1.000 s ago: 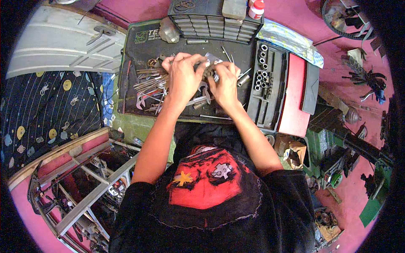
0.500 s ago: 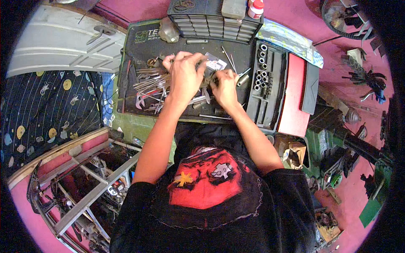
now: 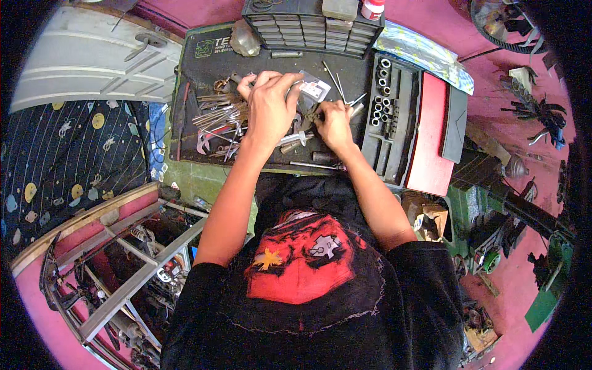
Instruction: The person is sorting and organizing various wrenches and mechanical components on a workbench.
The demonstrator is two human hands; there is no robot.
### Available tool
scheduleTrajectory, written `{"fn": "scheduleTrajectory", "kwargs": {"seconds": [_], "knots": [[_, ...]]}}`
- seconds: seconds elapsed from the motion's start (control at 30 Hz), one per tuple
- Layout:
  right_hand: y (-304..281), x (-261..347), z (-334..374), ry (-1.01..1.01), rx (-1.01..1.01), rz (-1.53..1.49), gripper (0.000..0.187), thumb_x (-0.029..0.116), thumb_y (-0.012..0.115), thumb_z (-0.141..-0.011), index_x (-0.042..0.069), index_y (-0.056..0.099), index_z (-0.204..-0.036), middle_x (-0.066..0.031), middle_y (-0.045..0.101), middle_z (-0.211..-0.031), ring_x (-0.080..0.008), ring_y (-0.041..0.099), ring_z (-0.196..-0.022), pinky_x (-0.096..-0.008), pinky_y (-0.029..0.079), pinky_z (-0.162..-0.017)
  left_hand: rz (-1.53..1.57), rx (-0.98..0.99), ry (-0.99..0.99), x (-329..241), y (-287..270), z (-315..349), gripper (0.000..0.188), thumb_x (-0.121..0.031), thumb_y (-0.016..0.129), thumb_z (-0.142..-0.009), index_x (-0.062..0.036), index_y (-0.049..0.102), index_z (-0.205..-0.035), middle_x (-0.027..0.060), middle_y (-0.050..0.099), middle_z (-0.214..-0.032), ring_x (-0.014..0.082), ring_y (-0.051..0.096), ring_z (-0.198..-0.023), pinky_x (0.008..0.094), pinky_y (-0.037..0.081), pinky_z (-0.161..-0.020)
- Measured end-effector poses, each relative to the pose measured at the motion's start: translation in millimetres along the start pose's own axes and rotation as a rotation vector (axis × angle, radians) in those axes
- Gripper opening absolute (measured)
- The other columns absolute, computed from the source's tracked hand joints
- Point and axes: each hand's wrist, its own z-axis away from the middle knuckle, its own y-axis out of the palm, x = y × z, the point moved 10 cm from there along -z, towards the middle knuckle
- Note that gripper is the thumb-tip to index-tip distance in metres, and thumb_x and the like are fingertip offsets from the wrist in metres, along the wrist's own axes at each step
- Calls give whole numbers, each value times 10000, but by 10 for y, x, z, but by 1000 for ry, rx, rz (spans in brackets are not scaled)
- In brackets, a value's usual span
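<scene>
My left hand arches over a heap of tools on a dark mat. Its fingers are bent and apart; what lies under the palm is hidden. Beside it, my right hand is closed, its fingertips at a greyish, blurred thing that I cannot make out. Between the hands lies a silver tool with a jaw-like end. A clear plastic packet with a white label rests just beyond them. Thin metal rods and a red-handled wrench lie left of my left hand.
Behind stands a black cabinet of small drawers, with a red-and-white bottle on top. At the right is a socket tray, beside a red panel. A metal frame holding parts stands at lower left.
My right hand has shifted slightly right and nearer to me. More of the silver tool and packet shows between the hands. My left hand has stayed over the heap.
</scene>
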Motion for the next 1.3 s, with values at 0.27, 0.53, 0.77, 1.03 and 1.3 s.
{"fn": "scheduleTrajectory", "kwargs": {"seconds": [0.27, 0.53, 0.77, 1.03, 1.3], "knots": [[-360, -204, -25, 90, -61, -11, 263, 88, 817, -760, 51, 705, -995, -147, 741, -1054, -368, 621, -1093, -495, 387, -1000, 12, 15, 41, -25, -97, 84, 299, -164, 768, -915, -198, 811, -1209, 39, 785, -935, 196, 662, -1058, 474, 306, -1055], [-626, -180, -48, 46, -176, -39, 247, 93, 821, -764, 51, 705, -978, -133, 733, -1012, -343, 635, -1073, -462, 407, -1013, -54, 11, 15, -70, -120, -34, 232, -247, 823, -881, -203, 837, -1109, 20, 788, -947, 193, 650, -1033, 457, 305, -1064], [-828, 65, -93, -15, -220, -108, 236, 89, 810, -775, 62, 724, -993, -134, 737, -1002, -335, 631, -1081, -465, 396, -1011, -26, -6, 40, -123, -75, -130, 217, -285, 842, -852, -195, 817, -1048, 6, 790, -974, 205, 643, -1066, 459, 300, -1057], [-1023, 324, -88, -45, -251, -188, 258, 81, 812, -788, 89, 754, -1039, -107, 739, -1031, -308, 652, -1082, -427, 422, -1009, 90, 5, 67, -121, 49, -158, 287, -349, 882, -813, -168, 795, -1017, 15, 754, -971, 211, 624, -1079, 442, 308, -1034], [-1110, 470, -74, -80, -292, -204, 263, 85, 825, -793, 92, 763, -1048, -91, 750, -1032, -296, 662, -1068, -421, 430, -1004, 21, -35, -41, -64, 94, -111, 298, -364, 898, -788, -145, 773, -946, 17, 747, -890, 232, 621, -1003, 467, 298, -1006]]}}
